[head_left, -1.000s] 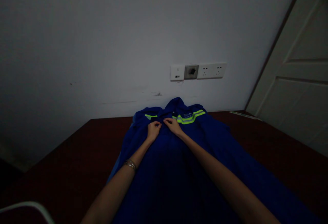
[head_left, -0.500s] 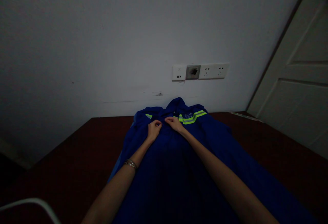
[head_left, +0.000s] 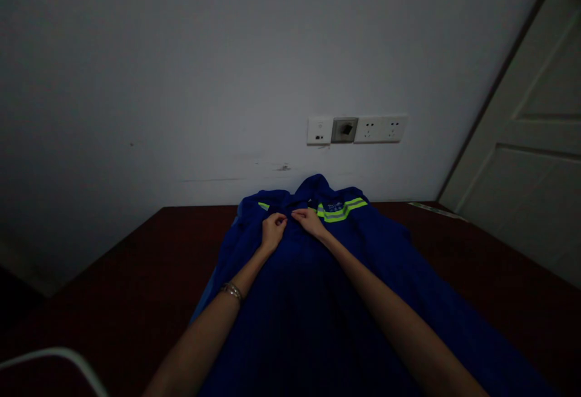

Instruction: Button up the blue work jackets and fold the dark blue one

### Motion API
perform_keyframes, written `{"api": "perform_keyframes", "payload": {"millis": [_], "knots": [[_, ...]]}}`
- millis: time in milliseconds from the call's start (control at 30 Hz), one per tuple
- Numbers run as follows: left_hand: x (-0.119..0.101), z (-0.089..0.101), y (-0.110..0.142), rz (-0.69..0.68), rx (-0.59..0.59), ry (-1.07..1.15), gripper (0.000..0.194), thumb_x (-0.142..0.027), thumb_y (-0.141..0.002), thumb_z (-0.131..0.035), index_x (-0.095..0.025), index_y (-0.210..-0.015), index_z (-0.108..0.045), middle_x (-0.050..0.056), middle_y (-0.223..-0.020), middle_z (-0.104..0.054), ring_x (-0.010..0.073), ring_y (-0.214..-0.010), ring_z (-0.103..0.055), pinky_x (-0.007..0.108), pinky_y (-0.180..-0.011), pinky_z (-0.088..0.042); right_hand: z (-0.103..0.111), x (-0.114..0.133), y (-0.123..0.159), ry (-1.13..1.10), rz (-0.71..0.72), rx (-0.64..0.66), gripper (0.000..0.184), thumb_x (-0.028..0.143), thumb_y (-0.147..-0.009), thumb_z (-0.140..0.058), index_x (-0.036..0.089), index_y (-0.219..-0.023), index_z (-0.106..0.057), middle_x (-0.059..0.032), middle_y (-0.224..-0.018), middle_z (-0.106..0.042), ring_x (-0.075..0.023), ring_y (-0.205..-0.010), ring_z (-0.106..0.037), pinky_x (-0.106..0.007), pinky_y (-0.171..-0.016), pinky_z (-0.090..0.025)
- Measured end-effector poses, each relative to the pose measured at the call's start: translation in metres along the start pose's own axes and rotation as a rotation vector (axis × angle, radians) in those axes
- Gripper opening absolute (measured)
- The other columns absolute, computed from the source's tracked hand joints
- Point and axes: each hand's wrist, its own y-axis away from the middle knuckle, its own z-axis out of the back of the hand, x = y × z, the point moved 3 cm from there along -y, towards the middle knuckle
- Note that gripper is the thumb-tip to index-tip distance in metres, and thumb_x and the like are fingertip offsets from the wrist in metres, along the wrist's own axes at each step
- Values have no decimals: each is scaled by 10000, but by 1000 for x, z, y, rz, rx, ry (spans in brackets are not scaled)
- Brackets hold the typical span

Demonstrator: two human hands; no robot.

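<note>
A dark blue work jacket (head_left: pixel 318 300) with yellow-green reflective stripes (head_left: pixel 341 208) lies spread lengthwise on a dark red-brown table (head_left: pixel 127 282), collar toward the wall. My left hand (head_left: pixel 272 231), with a bracelet on its wrist, pinches the jacket's front edge just below the collar. My right hand (head_left: pixel 308 221) pinches the facing edge beside it, fingertips almost touching the left hand's. Both arms stretch out over the cloth. What the fingertips work on is too small and dim to make out.
A white wall stands behind the table with a row of sockets and a switch (head_left: pixel 356 129). A white panelled door (head_left: pixel 531 161) is at the right. A thin white curved rail (head_left: pixel 59 357) shows at the lower left corner. The room is dim.
The hands have stayed in the same place on the jacket's upper front. Only the camera has shifted slightly.
</note>
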Motion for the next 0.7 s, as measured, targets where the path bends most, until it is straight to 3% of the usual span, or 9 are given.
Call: {"api": "perform_keyframes", "payload": {"millis": [367, 700], "knots": [[0, 0, 0, -9, -12, 2, 91, -142, -705, -571, -157, -729, -657, 4, -663, -612, 98, -557, -492, 202, -569, -376, 0, 3, 2, -7, -50, 36, 234, 261, -705, -550, 153, -854, -696, -50, -821, -701, -196, -750, -634, -318, -713, -490], [0, 0, 0, 110, -24, 62, 76, -147, -682, -576, -150, -693, -651, -5, -605, -595, 97, -536, -475, 200, -549, -371, 6, 11, 1, 54, -67, 90, 357, 127, -668, -414, 132, -877, -704, -54, -809, -701, -176, -743, -624, -300, -729, -477]]}}
